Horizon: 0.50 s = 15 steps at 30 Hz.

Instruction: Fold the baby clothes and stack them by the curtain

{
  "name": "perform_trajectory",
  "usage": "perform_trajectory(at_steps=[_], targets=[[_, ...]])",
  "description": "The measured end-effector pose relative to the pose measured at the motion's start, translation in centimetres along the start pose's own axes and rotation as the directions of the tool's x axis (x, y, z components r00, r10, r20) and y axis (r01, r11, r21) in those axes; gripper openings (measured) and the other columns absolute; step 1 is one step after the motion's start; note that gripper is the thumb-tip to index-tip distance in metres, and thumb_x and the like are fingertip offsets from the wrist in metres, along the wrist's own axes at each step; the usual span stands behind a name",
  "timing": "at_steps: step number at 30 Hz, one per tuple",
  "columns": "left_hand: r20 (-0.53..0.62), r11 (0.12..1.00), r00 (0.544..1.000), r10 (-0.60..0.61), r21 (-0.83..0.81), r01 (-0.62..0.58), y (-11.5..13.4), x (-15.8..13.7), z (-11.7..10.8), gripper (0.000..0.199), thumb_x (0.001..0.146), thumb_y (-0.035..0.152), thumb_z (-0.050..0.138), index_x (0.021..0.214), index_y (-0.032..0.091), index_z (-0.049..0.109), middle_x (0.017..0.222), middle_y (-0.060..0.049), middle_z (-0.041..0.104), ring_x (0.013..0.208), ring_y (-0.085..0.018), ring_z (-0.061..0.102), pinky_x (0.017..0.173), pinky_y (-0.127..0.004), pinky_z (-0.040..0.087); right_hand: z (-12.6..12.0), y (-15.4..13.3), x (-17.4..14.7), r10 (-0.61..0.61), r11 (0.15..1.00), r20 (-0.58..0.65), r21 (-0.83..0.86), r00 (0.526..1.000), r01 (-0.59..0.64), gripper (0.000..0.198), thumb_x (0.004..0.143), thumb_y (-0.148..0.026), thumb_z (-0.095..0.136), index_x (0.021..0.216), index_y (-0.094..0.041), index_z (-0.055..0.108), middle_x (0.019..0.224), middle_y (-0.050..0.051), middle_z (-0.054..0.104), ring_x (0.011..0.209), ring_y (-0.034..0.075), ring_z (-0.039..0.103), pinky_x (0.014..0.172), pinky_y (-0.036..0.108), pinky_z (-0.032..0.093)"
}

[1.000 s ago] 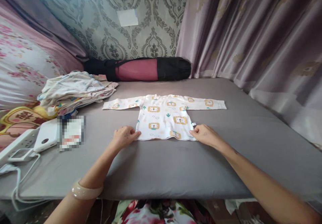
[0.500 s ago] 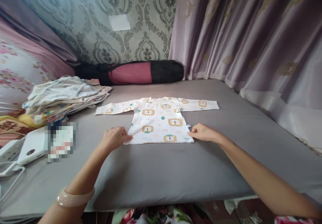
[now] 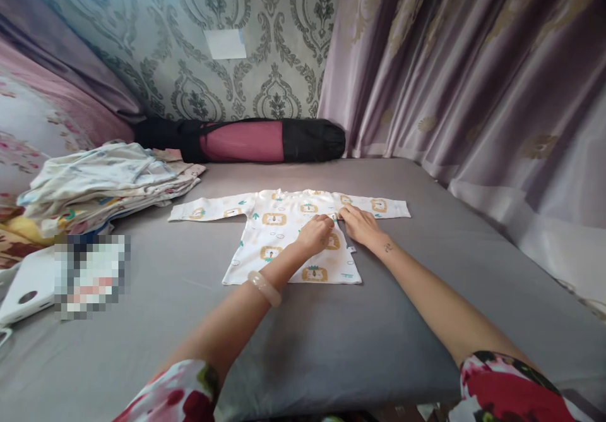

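A small white long-sleeved shirt (image 3: 284,235) with orange lion faces and green leaves lies flat, its sleeves spread to both sides and its hem towards me. My left hand (image 3: 316,235) reaches across the shirt's body, fingers closed at the fabric by the right-hand underarm. Just beside it, my right hand (image 3: 358,225) pinches the cloth where the right-hand sleeve meets the body. The fingertips partly hide the fabric between them. A small white tag sticks out from the right side seam. On my left wrist sits a pale bangle (image 3: 265,288).
A grey-covered bed surface (image 3: 402,321) lies beneath. Stacked folded clothes (image 3: 108,179) stand at the left, with a white box-like device (image 3: 31,283) and a blurred-out item nearer. A black and pink rolled bag (image 3: 241,141) lies along the patterned wall. Curtains (image 3: 449,74) hang at the right.
Both hands have left the hem corners and moved up to the right-hand underarm of the shirt. My left hand crossed over the body to the right. The shirt remains spread flat.
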State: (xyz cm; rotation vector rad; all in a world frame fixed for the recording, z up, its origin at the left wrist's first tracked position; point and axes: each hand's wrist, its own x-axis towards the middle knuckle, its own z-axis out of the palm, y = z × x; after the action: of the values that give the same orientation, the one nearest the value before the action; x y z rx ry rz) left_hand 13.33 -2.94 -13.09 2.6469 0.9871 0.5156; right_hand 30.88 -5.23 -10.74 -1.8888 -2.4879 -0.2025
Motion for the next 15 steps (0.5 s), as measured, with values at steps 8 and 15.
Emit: perform_trajectory(at_steps=[8, 15], targets=[[-0.089, 0.998, 0.994, -0.065, 0.005, 0.066, -0.7, 0.7, 2.4, 0.031, 0.089, 0.008, 0.037, 0.114, 0.015, 0.054, 0.113, -0.013, 0.058, 0.108, -0.023, 0.053, 0.098, -0.041, 0.044, 0.3, 2.5, 1.3, -0.142, 0.988, 0.06, -0.047, 0.988, 0.144, 0.032, 0.092, -0.007, 0.036, 0.112, -0.018, 0.059, 0.115, 0.012, 0.06, 0.101, 0.022, 0.056, 0.083, 0.031, 0.036], [-0.065, 0.993, 0.997, -0.037, 0.113, 0.044, 0.5, 0.2, 2.4, 0.044, 0.096, 0.037, 0.038, 0.132, 0.014, 0.048, 0.137, -0.013, 0.05, 0.132, -0.026, 0.039, 0.11, -0.042, 0.032, 0.3, 4.5, 2.7, -0.262, 0.964, 0.033, -0.048, 0.965, 0.263, 0.025, 0.095, -0.016, 0.042, 0.107, -0.02, 0.063, 0.114, 0.01, 0.061, 0.104, 0.021, 0.053, 0.085, 0.03, 0.034]])
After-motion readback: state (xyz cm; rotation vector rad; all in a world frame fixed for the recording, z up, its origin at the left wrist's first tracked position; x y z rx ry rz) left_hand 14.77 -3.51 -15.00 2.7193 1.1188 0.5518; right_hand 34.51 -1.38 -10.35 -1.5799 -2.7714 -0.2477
